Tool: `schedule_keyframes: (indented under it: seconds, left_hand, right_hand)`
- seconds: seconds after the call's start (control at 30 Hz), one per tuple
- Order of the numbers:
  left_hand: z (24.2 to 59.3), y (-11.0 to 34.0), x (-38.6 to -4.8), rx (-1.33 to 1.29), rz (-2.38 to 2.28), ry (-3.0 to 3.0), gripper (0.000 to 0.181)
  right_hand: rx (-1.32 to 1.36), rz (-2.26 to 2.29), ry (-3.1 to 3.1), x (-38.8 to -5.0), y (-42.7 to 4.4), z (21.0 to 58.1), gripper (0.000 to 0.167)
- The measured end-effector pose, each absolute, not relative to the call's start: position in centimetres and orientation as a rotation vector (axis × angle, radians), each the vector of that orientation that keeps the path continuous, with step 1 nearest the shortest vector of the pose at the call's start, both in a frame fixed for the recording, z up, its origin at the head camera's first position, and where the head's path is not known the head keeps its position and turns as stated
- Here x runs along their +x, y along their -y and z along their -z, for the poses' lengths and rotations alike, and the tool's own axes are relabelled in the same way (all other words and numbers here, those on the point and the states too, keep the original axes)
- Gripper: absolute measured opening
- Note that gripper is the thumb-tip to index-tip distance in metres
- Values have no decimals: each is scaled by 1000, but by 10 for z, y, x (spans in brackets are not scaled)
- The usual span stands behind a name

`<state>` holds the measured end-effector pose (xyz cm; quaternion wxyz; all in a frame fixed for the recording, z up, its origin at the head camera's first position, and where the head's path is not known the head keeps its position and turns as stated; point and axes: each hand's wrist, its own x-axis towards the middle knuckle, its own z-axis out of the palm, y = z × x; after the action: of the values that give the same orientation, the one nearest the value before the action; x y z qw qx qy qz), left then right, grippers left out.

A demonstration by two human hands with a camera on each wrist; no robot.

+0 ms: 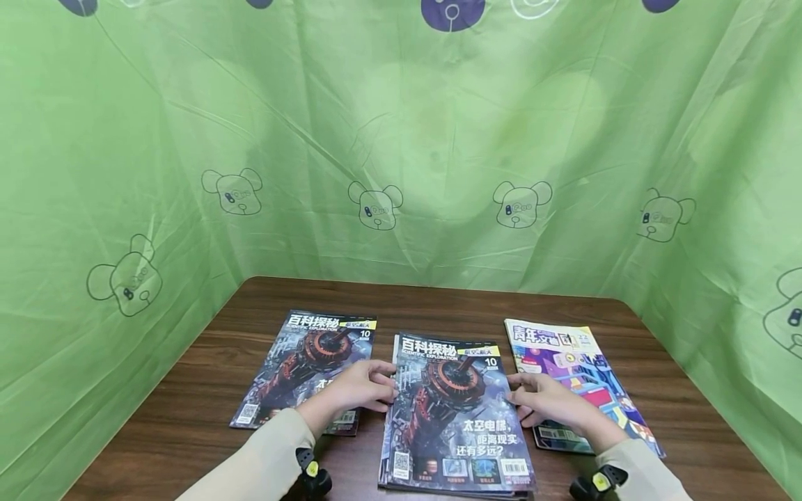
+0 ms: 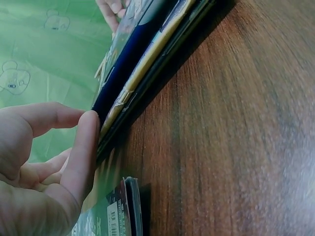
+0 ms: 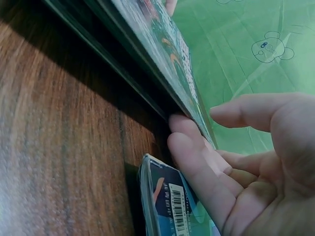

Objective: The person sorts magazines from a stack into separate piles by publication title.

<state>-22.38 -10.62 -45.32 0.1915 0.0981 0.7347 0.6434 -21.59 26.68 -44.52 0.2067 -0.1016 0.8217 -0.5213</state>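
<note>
In the middle of the table lies a small stack of magazines (image 1: 438, 417), its top one dark, with a space-elevator picture. My left hand (image 1: 360, 384) is at the stack's left side; in the left wrist view its fingertips (image 2: 88, 120) touch the spines, which sit slightly uneven. On the opposite side, my right hand (image 1: 548, 401) has fingertips (image 3: 181, 142) against the stack's edge, with the thumb apart from it. A gap shows between the stack's layers in the right wrist view. Neither hand is curled round a magazine.
Left of the stack is a matching dark magazine (image 1: 313, 358), partly behind my left arm. A colourful magazine (image 1: 564, 365) lies on the right atop a darker one (image 1: 557, 437). Green curtain (image 1: 401, 139) surrounds the brown wooden table (image 1: 207, 362).
</note>
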Motion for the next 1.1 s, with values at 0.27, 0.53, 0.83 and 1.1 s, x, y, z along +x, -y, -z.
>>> schedule_keyframes:
  seconds: [0.27, 0.53, 0.83, 1.1]
  left_hand:
    - [453, 105, -224, 275, -1815, -2055, 62]
    - [453, 104, -224, 279, -1780, -2089, 65]
    - [454, 103, -224, 285, -1782, -2084, 67]
    - [455, 101, -224, 298, -1811, -2020, 72]
  right_hand:
    - [-310, 1518, -2240, -217, -267, 447, 65]
    - [-339, 1559, -2195, -217, -266, 448, 67]
    - [-319, 1613, -2101, -214, -265, 449, 68]
    - [-318, 1632, -2066, -215, -263, 448, 66]
